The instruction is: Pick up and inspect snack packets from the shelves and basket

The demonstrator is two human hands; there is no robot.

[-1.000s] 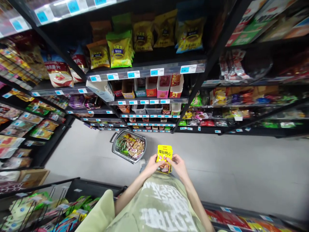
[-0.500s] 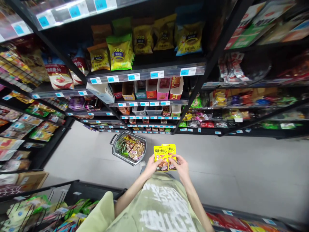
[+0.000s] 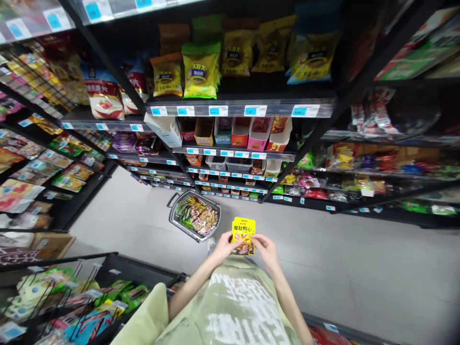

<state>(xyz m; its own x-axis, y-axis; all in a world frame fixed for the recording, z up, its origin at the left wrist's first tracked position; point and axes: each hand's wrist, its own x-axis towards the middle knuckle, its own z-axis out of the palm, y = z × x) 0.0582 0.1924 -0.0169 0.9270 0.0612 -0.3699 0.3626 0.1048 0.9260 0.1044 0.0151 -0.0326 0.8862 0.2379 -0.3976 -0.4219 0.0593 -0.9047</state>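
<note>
Shop aisle, seen from above. Floor [image 3: 359,268] smooth, grey, faintly seamed, with a pale sheen. Black shelving [image 3: 251,88] spans the far side, tiered nearly to floor level; clear strips along the shelf edges carry blue-and-white price labels [image 3: 255,110]. Dark slanting upright [image 3: 359,86] parts it from the right-hand bay. Left: stocked side shelving [image 3: 89,190] meets the front run at a corner. Cardboard box [image 3: 59,243] near its base. Black display rack [image 3: 122,268], lower left. Light whitish; upper shelf recesses dark.
</note>
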